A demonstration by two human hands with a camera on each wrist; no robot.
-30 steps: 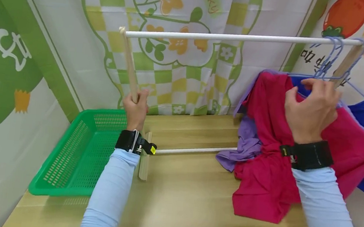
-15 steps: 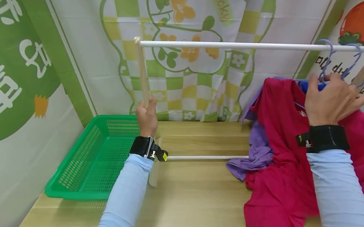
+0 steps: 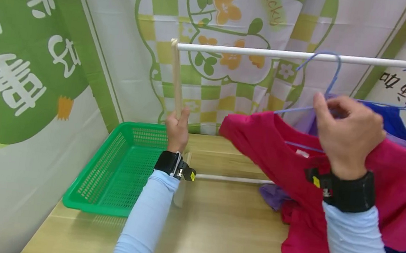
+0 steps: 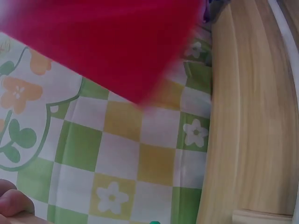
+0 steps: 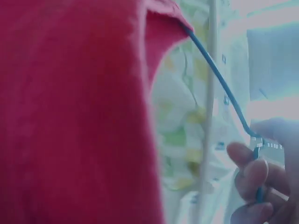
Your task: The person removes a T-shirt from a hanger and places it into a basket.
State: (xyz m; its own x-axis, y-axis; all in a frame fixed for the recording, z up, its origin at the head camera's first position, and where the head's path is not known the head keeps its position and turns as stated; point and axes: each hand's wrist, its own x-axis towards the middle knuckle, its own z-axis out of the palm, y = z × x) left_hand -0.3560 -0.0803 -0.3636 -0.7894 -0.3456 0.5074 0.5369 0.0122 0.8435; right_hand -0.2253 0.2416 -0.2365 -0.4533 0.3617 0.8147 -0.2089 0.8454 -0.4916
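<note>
My left hand (image 3: 177,131) grips the wooden side post (image 3: 177,78) of a clothes rack. A magenta-red T-shirt (image 3: 257,136) hangs on a thin blue hanger (image 3: 338,70), whose hook is over the white rail (image 3: 233,50). With thumb and fingers my right hand (image 3: 351,133) pinches this hanger at the base of its hook. In the right wrist view the hanger (image 5: 219,77) runs from the shirt's neckline to my fingertips. A blurred corner of the red shirt (image 4: 107,42) fills the top of the left wrist view. Part of the shirt is hidden behind my right forearm.
A green mesh basket (image 3: 97,210) stands at the left on the wooden table (image 3: 236,237). Further right on the rail hang a blue garment (image 3: 393,117) and a purple one (image 3: 271,195). A lower white bar (image 3: 234,179) crosses behind; a patterned curtain (image 3: 164,3) hangs behind the rack.
My right hand has taken hold of the red shirt's hanger and slid it left along the rail, away from the other hangers. My left hand stays on the post. The head view has shifted right.
</note>
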